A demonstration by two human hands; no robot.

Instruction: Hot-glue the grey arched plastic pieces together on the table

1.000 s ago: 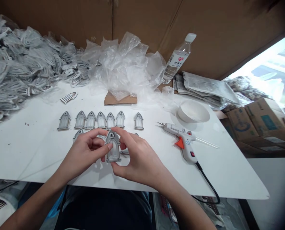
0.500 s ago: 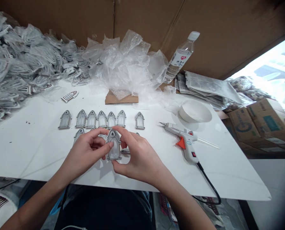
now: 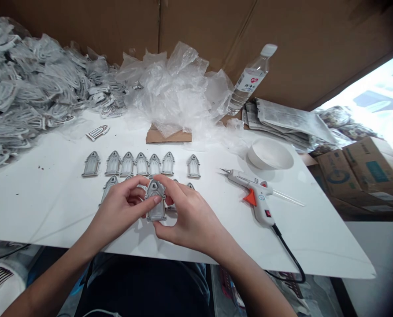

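Note:
A grey arch-shaped window piece [image 3: 157, 203] is held upright just above the white table [image 3: 51, 198], pinched between both hands. My left hand [image 3: 119, 211] grips its left edge with thumb and forefinger. My right hand [image 3: 186, 215] holds its top and right side, fingers curled. Behind them lies a row of several matching grey window pieces [image 3: 142, 164], and a second row is partly hidden under my hands.
A hot glue gun [image 3: 254, 196] with a black cord lies to the right, beside a white bowl [image 3: 271, 154]. Behind are crumpled clear plastic [image 3: 179, 90], a water bottle [image 3: 249, 79], stacked bagged parts [image 3: 27, 88] at left, newspapers [image 3: 282, 119] and cardboard boxes [image 3: 355, 171].
The hands and the held window piece stay almost still; the piece has tilted slightly as the fingers press on it. The view has shifted a little.

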